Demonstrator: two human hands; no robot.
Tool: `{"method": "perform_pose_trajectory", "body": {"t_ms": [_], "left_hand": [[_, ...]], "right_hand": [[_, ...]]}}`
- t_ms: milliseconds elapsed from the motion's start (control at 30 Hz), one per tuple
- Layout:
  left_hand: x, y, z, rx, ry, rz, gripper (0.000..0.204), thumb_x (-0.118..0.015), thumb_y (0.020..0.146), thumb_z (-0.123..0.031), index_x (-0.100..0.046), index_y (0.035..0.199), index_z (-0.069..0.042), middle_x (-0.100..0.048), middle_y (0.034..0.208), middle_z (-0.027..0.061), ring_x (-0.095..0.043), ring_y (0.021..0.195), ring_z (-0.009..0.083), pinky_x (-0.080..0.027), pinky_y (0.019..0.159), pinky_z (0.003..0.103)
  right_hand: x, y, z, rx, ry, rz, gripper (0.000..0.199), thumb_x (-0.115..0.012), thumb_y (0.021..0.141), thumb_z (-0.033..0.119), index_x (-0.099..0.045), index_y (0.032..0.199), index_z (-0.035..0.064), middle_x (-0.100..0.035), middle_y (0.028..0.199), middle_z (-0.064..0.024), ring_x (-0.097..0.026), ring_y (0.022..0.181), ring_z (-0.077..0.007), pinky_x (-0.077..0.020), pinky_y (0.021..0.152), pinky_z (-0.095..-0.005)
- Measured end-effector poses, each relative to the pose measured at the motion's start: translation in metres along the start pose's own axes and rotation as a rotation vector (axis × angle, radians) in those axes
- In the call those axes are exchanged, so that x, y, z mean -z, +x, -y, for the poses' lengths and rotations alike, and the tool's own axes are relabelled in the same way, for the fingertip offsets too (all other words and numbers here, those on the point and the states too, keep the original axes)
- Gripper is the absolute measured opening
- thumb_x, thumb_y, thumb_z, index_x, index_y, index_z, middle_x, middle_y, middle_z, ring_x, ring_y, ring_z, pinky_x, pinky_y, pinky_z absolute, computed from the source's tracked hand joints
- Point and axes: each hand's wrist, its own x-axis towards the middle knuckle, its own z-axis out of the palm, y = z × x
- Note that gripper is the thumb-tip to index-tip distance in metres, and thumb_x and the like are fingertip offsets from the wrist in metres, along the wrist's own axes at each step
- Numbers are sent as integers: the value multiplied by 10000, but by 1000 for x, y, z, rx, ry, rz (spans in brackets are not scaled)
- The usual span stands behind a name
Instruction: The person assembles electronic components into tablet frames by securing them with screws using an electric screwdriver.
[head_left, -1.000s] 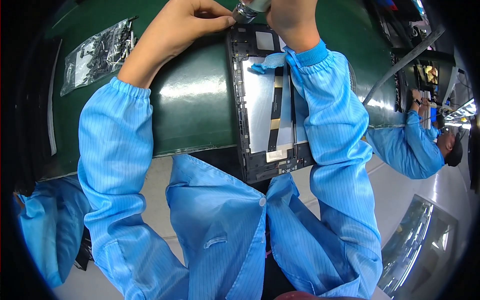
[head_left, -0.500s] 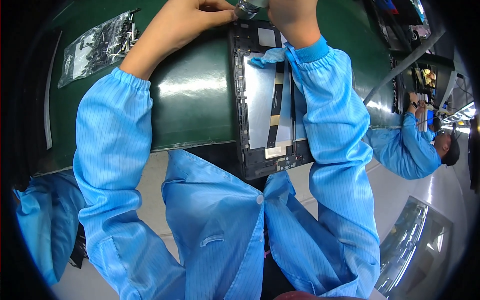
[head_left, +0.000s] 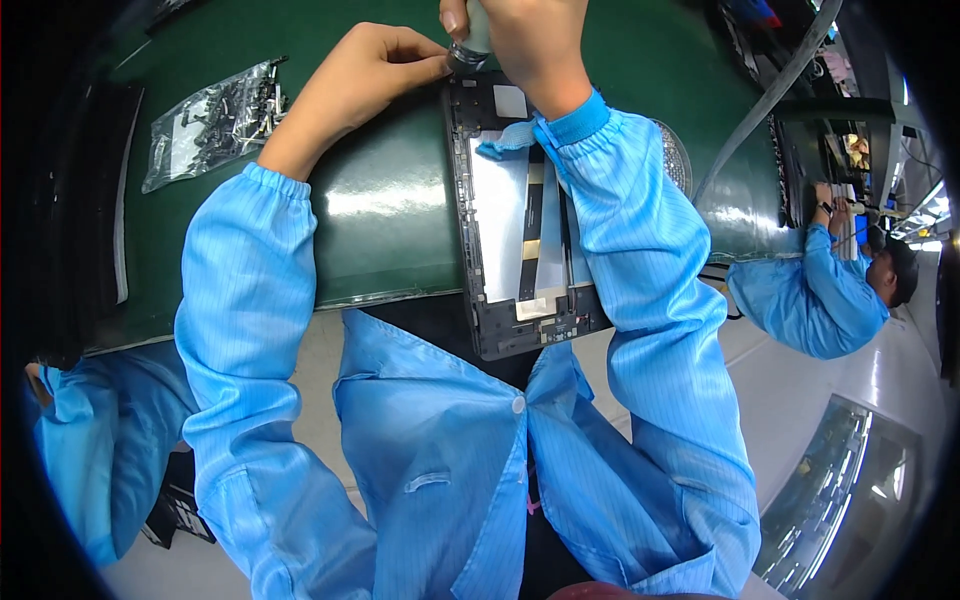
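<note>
An opened tablet-like device (head_left: 505,210) with a black frame and silver plates inside lies at the table's front edge, its near end overhanging. My right hand (head_left: 535,45) is closed around a cylindrical grey-green tool (head_left: 476,40) with a shiny round end, at the device's far left corner. My left hand (head_left: 385,62) is closed, thumb and fingertips together beside the tool's end; what they pinch, if anything, is hidden. A loose blue cloth strap (head_left: 510,140) hangs from my right cuff across the device. My right forearm covers part of the device's right side.
On the green tabletop (head_left: 385,240), a clear bag (head_left: 215,125) of small dark parts lies at left. Black stacked material (head_left: 100,190) stands farther left. A round patterned metallic object (head_left: 672,155) shows behind my right sleeve. A co-worker in blue (head_left: 805,295) sits at far right.
The view has shifted, so the table and device appear lower. The tool's end stays at the device's far left corner between my hands. The round metallic object now shows past my right sleeve.
</note>
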Motion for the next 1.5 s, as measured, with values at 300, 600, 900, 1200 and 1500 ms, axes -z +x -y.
{"method": "perform_pose_trajectory", "body": {"t_ms": [300, 600, 900, 1200, 1500], "left_hand": [[-2, 2, 0, -17, 4, 10, 238, -682, 912, -162, -719, 1000, 56, -704, 874, 66, -619, 806, 112, -491, 772, 256], [3, 6, 17, 20, 31, 8, 231, -674, 914, -156, -725, 1002, 51, -701, 865, 60, -615, 796, 106, -490, 759, 255], [3, 7, 15, 40, 24, 24, 236, -667, 915, -164, -725, 1012, 43, -689, 870, 41, -592, 790, 95, -476, 746, 251], [0, 5, 13, 49, 50, -6, 227, -669, 913, -160, -715, 988, 49, -668, 849, 26, -568, 776, 85, -458, 726, 242], [7, 4, -5, 63, 34, 39, 277, -698, 901, -195, -737, 1035, 43, -722, 879, 94, -643, 800, 128, -509, 752, 264]], "right_hand": [[5, -2, -2, 17, 9, -96, 186, -512, 887, -38, -599, 1050, -53, -718, 953, -170, -559, 515, -128, -463, 483, -259], [2, 3, 5, -120, -223, -24, 150, -526, 888, -1, -621, 992, -53, -718, 939, -162, -547, 494, -119, -444, 462, -254], [2, 3, 2, -49, -68, -51, 171, -531, 884, 18, -690, 921, -35, -614, 624, -54, -537, 472, -107, -420, 449, -245], [3, 2, 0, -51, -47, -35, 153, -543, 901, 37, -670, 944, -37, -614, 640, -49, -545, 484, -106, -428, 453, -245], [2, 4, -3, -45, 43, -80, 140, -569, 877, 1, -645, 986, -43, -607, 652, -53, -563, 483, -118, -439, 451, -247]]}}
